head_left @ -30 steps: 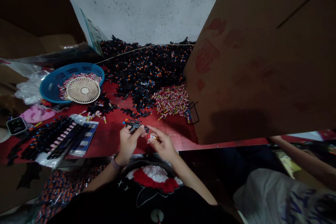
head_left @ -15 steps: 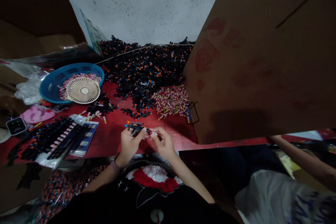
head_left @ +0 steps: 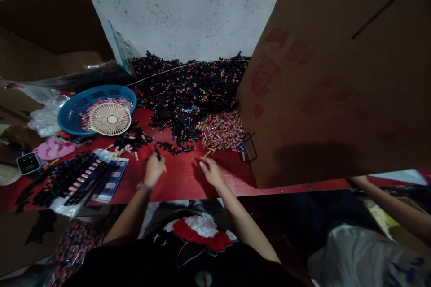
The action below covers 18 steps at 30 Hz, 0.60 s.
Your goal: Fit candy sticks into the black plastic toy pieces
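Note:
My left hand [head_left: 154, 171] is closed around a small black plastic piece that looks like a toy gun [head_left: 157, 151]; most of it is hidden by the fingers. An orange tip shows at the edge of that hand. Low over the red table, my right hand [head_left: 211, 171] has its fingers apart and holds nothing. Just beyond it lies a heap of pink and yellow small tubes [head_left: 222, 131]. A big pile of black toy guns [head_left: 191, 85] with orange and blue tips reaches back to the wall. Nearer, a few loose black pieces [head_left: 175, 148] lie between the hands.
A blue basket [head_left: 63, 119] with pink tubes and a round cream fan grille [head_left: 97, 128] stands left. Before it lie filled packs [head_left: 88, 179] and a smartwatch [head_left: 28, 163]. Cardboard boxes [head_left: 336, 98] flank the table [head_left: 182, 184]. Another person's arm [head_left: 393, 206] is at right.
My hands were together on a black piece and a small tube; they have separated. The left moved left with a black piece, the right moved slightly right, now without anything.

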Tool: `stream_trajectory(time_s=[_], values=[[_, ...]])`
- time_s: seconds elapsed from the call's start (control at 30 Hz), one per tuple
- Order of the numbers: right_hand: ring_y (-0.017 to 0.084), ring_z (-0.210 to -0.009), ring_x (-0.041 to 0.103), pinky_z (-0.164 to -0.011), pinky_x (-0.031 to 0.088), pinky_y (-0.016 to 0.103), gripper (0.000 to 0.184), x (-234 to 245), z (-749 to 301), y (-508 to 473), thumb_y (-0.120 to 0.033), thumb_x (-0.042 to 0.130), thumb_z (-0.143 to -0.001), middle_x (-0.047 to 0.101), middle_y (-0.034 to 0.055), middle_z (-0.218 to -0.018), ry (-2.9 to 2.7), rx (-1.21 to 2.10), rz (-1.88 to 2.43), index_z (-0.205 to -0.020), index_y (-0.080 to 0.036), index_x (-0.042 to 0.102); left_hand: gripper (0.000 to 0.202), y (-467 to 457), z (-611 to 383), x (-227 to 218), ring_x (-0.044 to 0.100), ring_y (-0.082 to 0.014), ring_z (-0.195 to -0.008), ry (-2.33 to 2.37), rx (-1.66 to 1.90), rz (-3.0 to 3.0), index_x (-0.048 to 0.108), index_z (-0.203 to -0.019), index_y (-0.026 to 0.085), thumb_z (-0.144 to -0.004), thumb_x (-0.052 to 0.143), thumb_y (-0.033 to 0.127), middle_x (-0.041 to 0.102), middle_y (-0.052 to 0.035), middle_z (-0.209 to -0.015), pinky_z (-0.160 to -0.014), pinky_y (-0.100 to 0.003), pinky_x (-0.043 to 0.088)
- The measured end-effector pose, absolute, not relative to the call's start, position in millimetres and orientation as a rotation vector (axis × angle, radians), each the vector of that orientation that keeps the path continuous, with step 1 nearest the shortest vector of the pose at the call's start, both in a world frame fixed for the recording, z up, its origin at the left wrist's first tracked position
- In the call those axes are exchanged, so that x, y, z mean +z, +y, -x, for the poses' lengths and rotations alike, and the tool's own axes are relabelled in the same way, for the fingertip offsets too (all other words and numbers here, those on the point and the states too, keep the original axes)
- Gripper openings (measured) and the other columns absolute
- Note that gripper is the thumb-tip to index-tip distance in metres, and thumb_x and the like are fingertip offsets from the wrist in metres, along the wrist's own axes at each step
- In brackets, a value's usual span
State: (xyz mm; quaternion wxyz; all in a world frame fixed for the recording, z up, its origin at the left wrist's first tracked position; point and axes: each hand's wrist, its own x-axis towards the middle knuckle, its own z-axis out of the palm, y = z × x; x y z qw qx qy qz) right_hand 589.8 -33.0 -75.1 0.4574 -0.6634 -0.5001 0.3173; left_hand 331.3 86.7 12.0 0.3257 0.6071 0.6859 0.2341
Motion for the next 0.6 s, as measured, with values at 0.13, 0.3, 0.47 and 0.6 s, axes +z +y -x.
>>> stream_trajectory(time_s=[0.13, 0.3, 0.47, 0.6], values=[[0.033, -0.118, 0.070, -0.111, 0.057, 0.052, 0.048, -102, -634, -12, -0.047, 0.059, -0.107, 0.075, 0.0172, -0.132, -1.240, 0.630, 1.881, -0.147, -0.022, 0.070, 0.048, 162, -279, 40, 0.064, -0.0465, -0.133, 2.181, 0.513, -1.769, 0.062, -0.135, 0.005, -0.092, 0.068, 0.025, 0.062, -0.0341, -0.144, -0.107, -0.057, 0.055], [0.030, -0.118, 0.070, -0.104, 0.059, 0.042, 0.038, -111, -634, 6, -0.036, 0.055, -0.108, 0.074, 0.0173, -0.131, -1.270, 0.587, 1.965, -0.140, -0.020, 0.067, 0.060, 184, -303, 34, 0.058, -0.0454, -0.143, 1.974, 0.112, -2.317, 0.055, -0.159, 0.007, -0.099, 0.054, 0.013, 0.058, -0.0317, -0.155, -0.114, -0.059, 0.053], [0.027, -0.101, 0.071, -0.090, 0.057, 0.036, 0.021, -106, -630, 10, -0.031, 0.062, -0.103, 0.073, 0.0134, -0.120, -1.263, 0.606, 2.035, -0.120, -0.021, 0.070, 0.067, 165, -346, -4, 0.055, -0.0342, -0.156, 1.548, -0.042, -2.424, 0.071, -0.150, 0.019, -0.092, 0.049, -0.005, 0.063, -0.0214, -0.161, -0.126, -0.050, 0.047], [0.023, -0.087, 0.070, -0.081, 0.054, 0.032, 0.026, -102, -629, -8, -0.018, 0.064, -0.096, 0.074, 0.0119, -0.110, -1.226, 0.646, 2.059, -0.121, -0.019, 0.070, 0.050, 144, -337, -23, 0.070, -0.0378, -0.138, 1.563, 0.001, -2.326, 0.076, -0.139, 0.012, -0.092, 0.060, 0.000, 0.074, -0.0263, -0.137, -0.118, -0.050, 0.054]])
